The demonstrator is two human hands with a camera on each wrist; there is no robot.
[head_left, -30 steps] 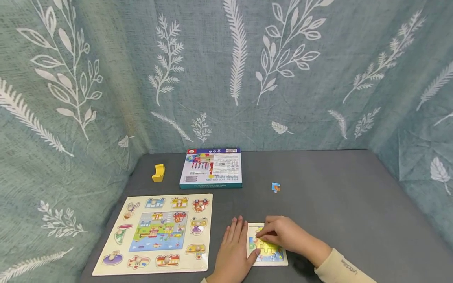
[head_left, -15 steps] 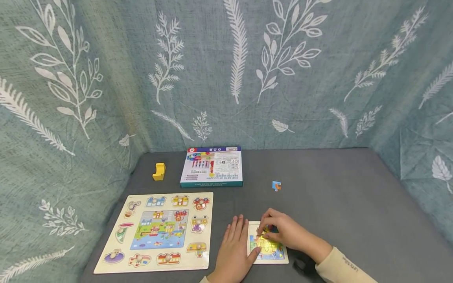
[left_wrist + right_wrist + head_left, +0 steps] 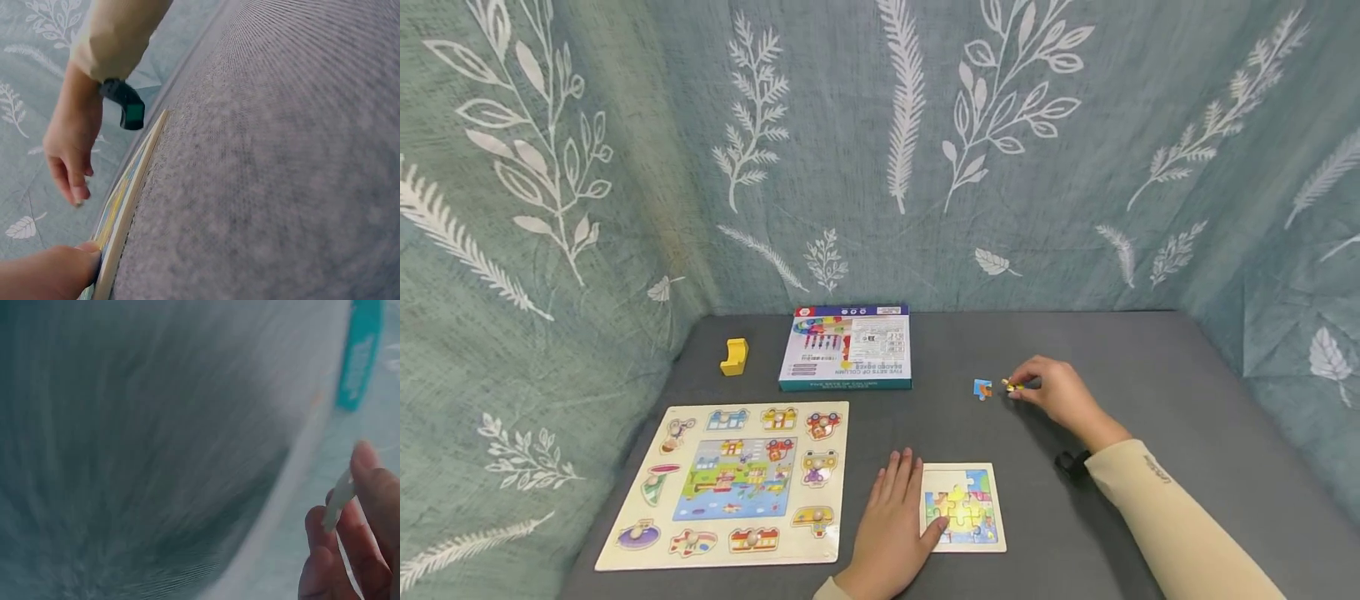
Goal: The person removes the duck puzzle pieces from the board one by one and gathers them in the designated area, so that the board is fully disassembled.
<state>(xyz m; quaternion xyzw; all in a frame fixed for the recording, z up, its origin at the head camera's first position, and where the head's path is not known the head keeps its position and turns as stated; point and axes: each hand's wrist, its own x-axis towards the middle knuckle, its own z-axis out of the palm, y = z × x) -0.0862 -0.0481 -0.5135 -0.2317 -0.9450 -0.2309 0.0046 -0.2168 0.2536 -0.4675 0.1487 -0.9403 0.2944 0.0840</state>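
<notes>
In the head view my right hand [image 3: 1062, 398] pinches a small yellow jigsaw piece [image 3: 1013, 386] between thumb and fingers over the table's back half. The right wrist view shows this piece [image 3: 339, 499] edge-on and pale. Just left of it lies a blue and orange jigsaw piece [image 3: 982, 388]. My left hand [image 3: 891, 521] lies flat with fingers straight beside the small jigsaw tray [image 3: 938, 480], its thumb resting on the tray's left side. Joined pieces fill the tray's lower and right parts; bare board shows at upper left. In the left wrist view the thumb [image 3: 62, 265] presses the tray's edge.
A large wooden knob puzzle board [image 3: 842, 467] lies at the left. Behind it are a yellow curved block [image 3: 735, 357] and a flat white and teal box [image 3: 846, 350]. A leaf-print curtain [image 3: 850, 167] surrounds the grey table [image 3: 1112, 367].
My right hand has moved from the tray to the back right with the yellow jigsaw piece, uncovering the tray's bare upper left. My left hand has stayed beside the tray.
</notes>
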